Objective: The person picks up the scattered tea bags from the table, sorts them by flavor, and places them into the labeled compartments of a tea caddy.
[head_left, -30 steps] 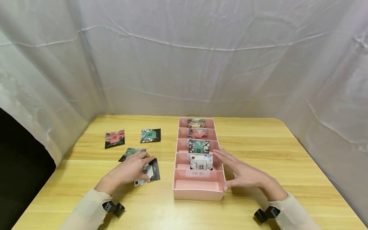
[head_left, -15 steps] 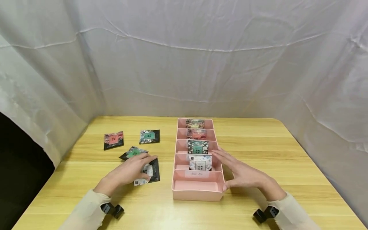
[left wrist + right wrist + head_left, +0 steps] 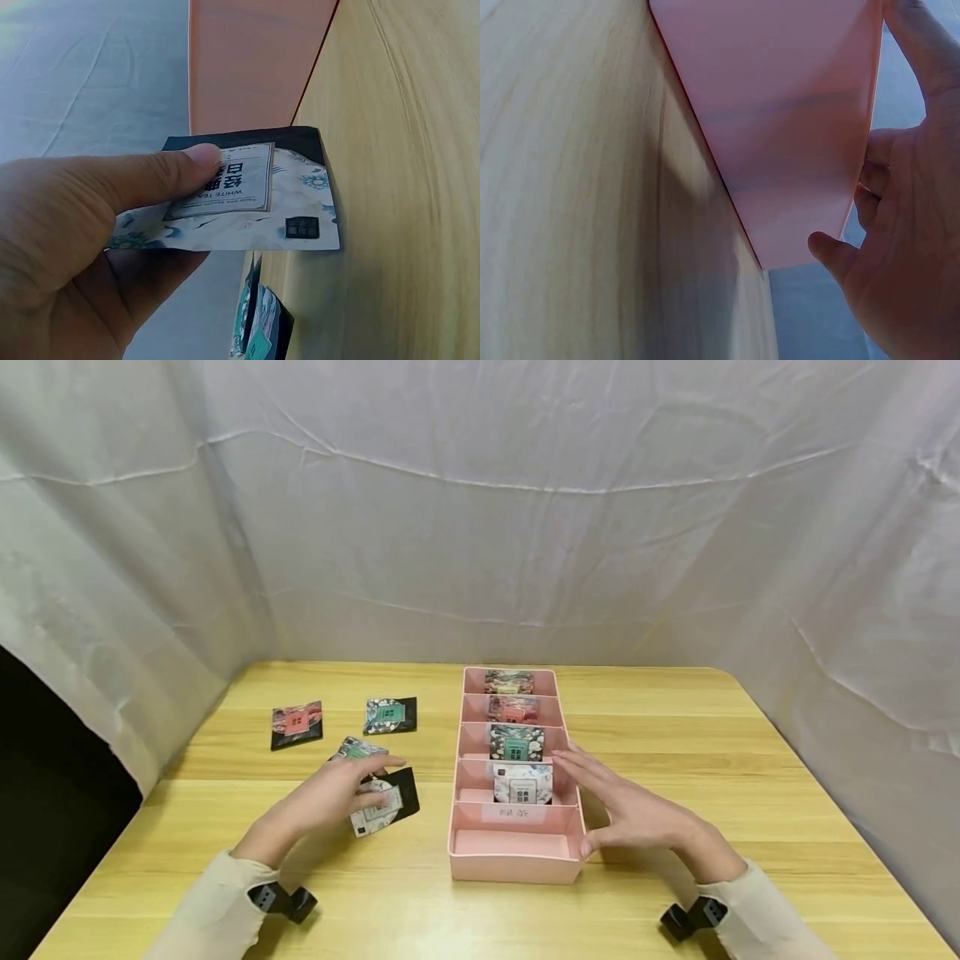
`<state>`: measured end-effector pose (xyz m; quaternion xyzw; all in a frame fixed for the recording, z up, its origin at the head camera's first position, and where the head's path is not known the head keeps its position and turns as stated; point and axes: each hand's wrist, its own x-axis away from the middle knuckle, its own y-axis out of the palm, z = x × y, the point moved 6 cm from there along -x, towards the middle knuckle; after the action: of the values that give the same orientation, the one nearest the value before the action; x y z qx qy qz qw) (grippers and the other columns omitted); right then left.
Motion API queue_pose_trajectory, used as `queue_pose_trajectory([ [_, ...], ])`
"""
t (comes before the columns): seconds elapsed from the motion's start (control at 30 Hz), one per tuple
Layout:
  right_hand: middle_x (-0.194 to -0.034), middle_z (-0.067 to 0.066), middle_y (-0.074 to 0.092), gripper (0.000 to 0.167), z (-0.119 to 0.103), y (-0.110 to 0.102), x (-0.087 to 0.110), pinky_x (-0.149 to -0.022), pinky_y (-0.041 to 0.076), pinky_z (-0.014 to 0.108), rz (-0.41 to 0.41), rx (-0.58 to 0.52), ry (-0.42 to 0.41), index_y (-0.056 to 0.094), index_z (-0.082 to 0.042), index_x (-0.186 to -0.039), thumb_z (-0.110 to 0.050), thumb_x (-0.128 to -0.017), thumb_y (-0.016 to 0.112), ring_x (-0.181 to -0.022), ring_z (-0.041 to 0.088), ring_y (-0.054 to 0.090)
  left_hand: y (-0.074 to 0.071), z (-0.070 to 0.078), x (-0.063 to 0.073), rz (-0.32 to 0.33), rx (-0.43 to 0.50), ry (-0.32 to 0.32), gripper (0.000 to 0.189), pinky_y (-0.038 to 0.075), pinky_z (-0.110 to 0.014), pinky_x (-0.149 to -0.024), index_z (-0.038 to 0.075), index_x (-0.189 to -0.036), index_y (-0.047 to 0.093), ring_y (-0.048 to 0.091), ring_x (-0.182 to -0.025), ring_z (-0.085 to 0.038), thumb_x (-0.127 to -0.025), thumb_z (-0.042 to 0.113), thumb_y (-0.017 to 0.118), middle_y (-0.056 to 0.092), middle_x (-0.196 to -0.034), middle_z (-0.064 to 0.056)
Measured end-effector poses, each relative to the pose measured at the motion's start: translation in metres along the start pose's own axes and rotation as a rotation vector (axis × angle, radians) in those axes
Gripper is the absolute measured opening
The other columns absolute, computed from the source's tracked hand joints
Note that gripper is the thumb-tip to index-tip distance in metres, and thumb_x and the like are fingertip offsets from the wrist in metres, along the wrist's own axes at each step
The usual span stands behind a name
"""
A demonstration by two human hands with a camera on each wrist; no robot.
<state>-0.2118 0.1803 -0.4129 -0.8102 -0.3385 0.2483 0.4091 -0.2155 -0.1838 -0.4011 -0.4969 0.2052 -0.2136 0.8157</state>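
My left hand (image 3: pixel 322 802) holds a white tea sachet (image 3: pixel 378 814), its blue floral print and black edge visible. The thumb (image 3: pixel 169 176) lies on the sachet's label in the left wrist view. Just behind that hand lies a green-labelled sachet (image 3: pixel 360 748), partly covered. My right hand (image 3: pixel 637 814) rests against the right side of a pink divided box (image 3: pixel 517 868), fingers spread along the rim. In the right wrist view this hand (image 3: pixel 907 217) touches the box wall, some fingertips out of sight behind the rim.
The box's rear compartments each hold a sachet, such as a white one (image 3: pixel 522 783) and a green-labelled one (image 3: pixel 517 743). A paper label (image 3: pixel 513 813) marks the front compartment. A red sachet (image 3: pixel 297 725) and another green-labelled sachet (image 3: pixel 390 715) lie on the wooden table (image 3: pixel 645 710).
My left hand has lifted the white sachet slightly off the table and drawn it a little to the left, tilting it. The right hand stays on the box.
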Motion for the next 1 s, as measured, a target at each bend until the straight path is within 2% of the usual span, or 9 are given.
queue_pose_trajectory([
  [0.1, -0.163, 0.015, 0.010, 0.114, 0.000, 0.000, 0.000, -0.104, 0.025, 0.072, 0.000, 0.002, 0.004, 0.017, -0.014, -0.158, -0.054, -0.072, 0.080, -0.147, 0.038, 0.010, -0.001, -0.001, 0.000, 0.003, 0.042, 0.005, 0.052, 0.054, -0.029, -0.068, 0.011, -0.139, 0.053, 0.063, -0.075, -0.011, -0.091, 0.015, 0.071, 0.064, -0.124, -0.013],
  [0.17, -0.163, 0.014, 0.010, 0.114, 0.000, -0.001, 0.000, -0.104, 0.026, 0.072, 0.000, 0.003, 0.005, 0.017, -0.014, -0.158, -0.053, -0.072, 0.080, -0.147, 0.038, 0.010, -0.002, -0.001, -0.001, 0.004, 0.069, 0.012, 0.051, 0.049, -0.024, -0.057, 0.009, -0.138, 0.053, 0.053, -0.059, -0.005, -0.090, 0.010, 0.070, 0.065, -0.121, -0.015],
  [0.23, -0.163, 0.014, 0.010, 0.113, 0.000, -0.001, 0.000, -0.104, 0.027, 0.071, 0.001, 0.002, 0.006, 0.018, -0.014, -0.158, -0.054, -0.072, 0.080, -0.147, 0.038, 0.010, -0.003, -0.002, -0.001, 0.007, 0.093, 0.004, 0.049, 0.048, -0.024, -0.053, 0.008, -0.137, 0.054, 0.045, -0.052, -0.003, -0.090, 0.008, 0.070, 0.065, -0.120, -0.016],
  [0.3, -0.163, 0.014, 0.010, 0.113, 0.000, -0.001, 0.000, -0.104, 0.027, 0.071, 0.001, 0.004, 0.005, 0.018, -0.013, -0.158, -0.054, -0.072, 0.080, -0.147, 0.038, 0.010, -0.004, -0.002, -0.001, 0.021, 0.084, -0.011, 0.043, 0.055, -0.028, -0.063, 0.008, -0.132, 0.058, 0.056, -0.063, -0.006, -0.090, 0.009, 0.070, 0.066, -0.119, -0.014],
  [0.47, -0.163, 0.015, 0.011, 0.114, 0.000, -0.001, -0.001, -0.105, 0.026, 0.071, 0.006, 0.011, -0.004, 0.018, -0.013, -0.158, -0.058, -0.072, 0.078, -0.147, 0.038, 0.010, -0.009, -0.003, -0.001, 0.083, 0.037, -0.048, 0.027, 0.057, -0.039, -0.082, 0.006, -0.118, 0.066, 0.061, -0.074, -0.005, -0.092, 0.014, 0.069, 0.069, -0.115, -0.011],
  [0.57, -0.163, 0.014, 0.011, 0.113, 0.000, -0.001, -0.001, -0.104, 0.027, 0.071, 0.006, 0.008, -0.005, 0.018, -0.013, -0.158, -0.064, -0.073, 0.074, -0.147, 0.038, 0.011, -0.014, -0.002, -0.001, 0.149, 0.038, -0.066, 0.022, 0.055, -0.031, -0.069, 0.009, -0.112, 0.067, 0.051, -0.060, 0.000, -0.091, 0.017, 0.070, 0.071, -0.105, -0.005],
  [0.67, -0.162, 0.015, 0.011, 0.113, -0.001, -0.002, -0.002, -0.104, 0.027, 0.071, 0.004, 0.007, -0.007, 0.018, -0.013, -0.158, -0.067, -0.074, 0.071, -0.147, 0.038, 0.011, -0.020, 0.001, 0.001, 0.222, 0.053, -0.088, 0.018, 0.048, -0.025, -0.057, 0.014, -0.108, 0.068, 0.048, -0.059, -0.003, -0.091, 0.017, 0.071, 0.070, -0.095, 0.003],
  [0.8, -0.162, 0.017, 0.012, 0.113, -0.002, -0.002, -0.002, -0.105, 0.025, 0.071, 0.005, 0.009, -0.017, 0.018, -0.011, -0.157, -0.066, -0.074, 0.071, -0.147, 0.038, 0.010, -0.028, 0.008, 0.002, 0.312, 0.060, -0.091, 0.015, 0.046, -0.028, -0.057, 0.017, -0.105, 0.068, 0.051, -0.062, -0.006, -0.091, 0.017, 0.072, 0.067, -0.088, 0.008],
  [1.0, -0.162, 0.016, 0.013, 0.114, -0.002, -0.001, -0.001, -0.106, 0.024, 0.070, 0.006, 0.015, -0.022, 0.018, -0.011, -0.157, -0.070, -0.075, 0.068, -0.148, 0.036, 0.008, -0.043, 0.023, 0.001, 0.465, 0.057, -0.014, 0.017, 0.052, -0.031, -0.060, 0.014, -0.105, 0.069, 0.057, -0.062, -0.004, -0.088, 0.012, 0.074, 0.072, -0.093, 0.002],
])
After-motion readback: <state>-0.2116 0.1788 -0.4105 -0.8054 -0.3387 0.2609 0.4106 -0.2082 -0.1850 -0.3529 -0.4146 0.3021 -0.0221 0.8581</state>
